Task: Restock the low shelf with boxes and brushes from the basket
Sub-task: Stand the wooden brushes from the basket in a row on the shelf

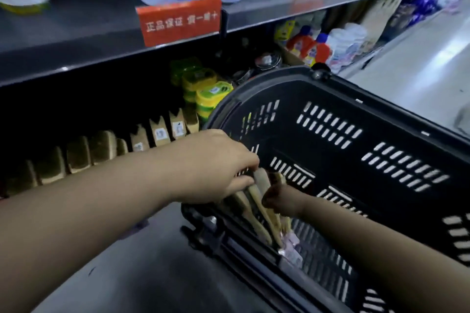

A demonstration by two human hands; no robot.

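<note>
A black slotted plastic basket [356, 140] stands on the floor against the low shelf [76, 119]. Inside its near-left corner lean several wooden-handled brushes [262, 203]. My left hand [216, 165] reaches over the basket rim and grips the upper ends of these brushes. My right hand [282, 198] is deep in the basket beside them, fingers curled on the bundle from the right. A row of brown wooden brushes [84, 152] and small kraft boxes [160, 132] lines the low shelf.
Yellow-green packs [208, 94] sit on the low shelf beside the basket rim. An orange price sign [179, 20] hangs from the upper shelf edge. Detergent bottles [310, 46] stand farther right. Crumpled pale wrappers [290, 249] lie in the basket's bottom. Grey floor [419, 63] stretches right.
</note>
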